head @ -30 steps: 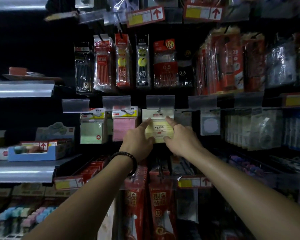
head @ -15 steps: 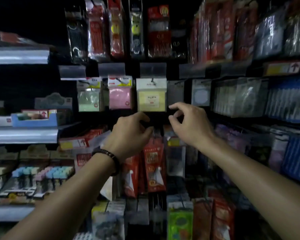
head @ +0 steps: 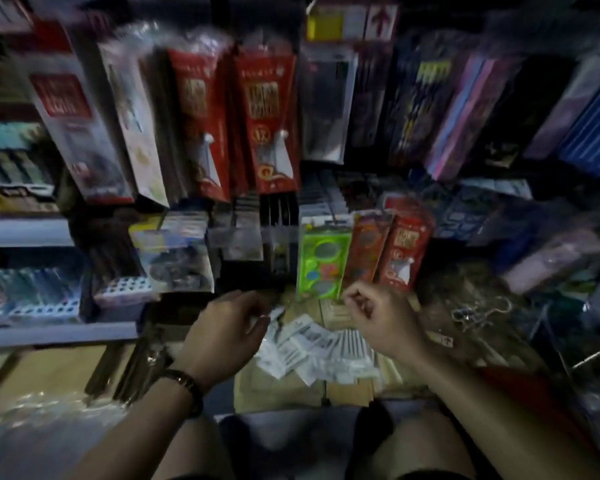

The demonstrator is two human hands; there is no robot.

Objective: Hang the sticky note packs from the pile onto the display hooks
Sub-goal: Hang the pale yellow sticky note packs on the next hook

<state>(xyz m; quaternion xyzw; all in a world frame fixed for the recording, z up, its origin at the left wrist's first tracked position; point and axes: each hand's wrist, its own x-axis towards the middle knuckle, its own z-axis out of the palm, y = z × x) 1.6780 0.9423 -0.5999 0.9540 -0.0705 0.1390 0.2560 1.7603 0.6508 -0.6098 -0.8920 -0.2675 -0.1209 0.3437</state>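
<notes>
Now, nearest: wrist bracelet (head: 187,388) on the left arm, short of the pile (head: 312,344).

Left hand (head: 226,329): over the pile's left edge, fingers curled down. The tips are at or on a white pack, but blur hides whether they grip.

Right hand (head: 383,320): above the pile's right side, fingers loosely curled, nothing seen in it. Judged as both hands positioned to pick the next pack.

Pile: sticky note packs lying flat and fanned on brown cardboard (head: 278,386), probably spread for single picking. Long axes run mostly away from the person, with the left ones skewed. The hang-hole end is unreadable.

Beyond the pile: green pack (head: 321,261), then hanging red packs (head: 267,123).
</notes>
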